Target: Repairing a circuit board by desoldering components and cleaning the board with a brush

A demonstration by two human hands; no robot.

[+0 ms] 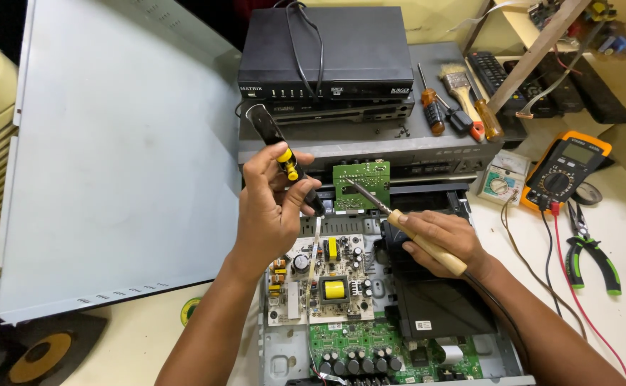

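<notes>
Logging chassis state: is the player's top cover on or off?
Off. The open player shows its circuit boards; a grey cover panel lies beside it.

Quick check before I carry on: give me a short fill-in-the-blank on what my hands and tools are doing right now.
1. The right hand holds a soldering iron by its ____ handle.
2. The iron's tip meets a small ____ circuit board.
3. The left hand grips a black tool with a ____ button.
4. The pliers have green and ____ handles.

Missing words: wooden; green; yellow; black
</notes>
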